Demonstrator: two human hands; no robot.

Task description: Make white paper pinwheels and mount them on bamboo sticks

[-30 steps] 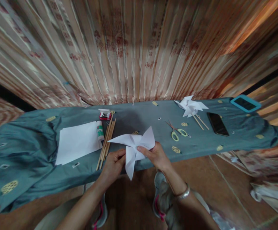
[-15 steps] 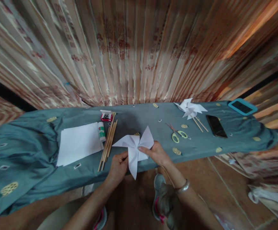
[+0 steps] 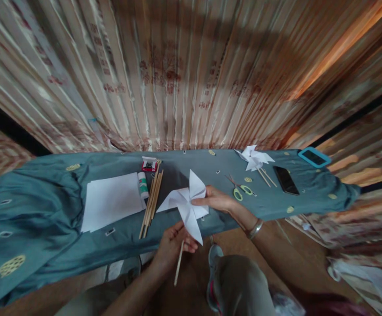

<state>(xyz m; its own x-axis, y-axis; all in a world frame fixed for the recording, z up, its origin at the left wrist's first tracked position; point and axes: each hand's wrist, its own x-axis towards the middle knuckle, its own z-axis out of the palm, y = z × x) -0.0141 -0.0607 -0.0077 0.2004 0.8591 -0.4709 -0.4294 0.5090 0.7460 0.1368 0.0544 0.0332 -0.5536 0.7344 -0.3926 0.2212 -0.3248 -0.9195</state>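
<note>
Above the near edge of the cloth-covered tabletop [image 3: 191, 166], you hold a white paper pinwheel [image 3: 184, 205], its pointed blades spread out and its face turned up toward you. Your right hand [image 3: 217, 199] pinches it from the right side, the thumb lying on the front near the middle and the other fingers mostly hidden behind the paper. Your left hand [image 3: 173, 245] is below it, fingers curled around a thin wooden stick [image 3: 178, 265] whose lower end slants down past the palm; whether its upper end meets the pinwheel, you cannot tell from this view. Just left of the pinwheel lies a bundle of wooden sticks [image 3: 151, 204], with a glue stick [image 3: 143, 185] and a stack of white paper [image 3: 112, 202] beyond it. A small red box [image 3: 149, 165] sits near the bundle's far end. To the right are scissors [image 3: 237, 193] with yellow-green handles, more white pinwheels [image 3: 256, 159] on two sticks, a dark phone [image 3: 286, 180] and a blue-framed device [image 3: 324, 161].
</note>
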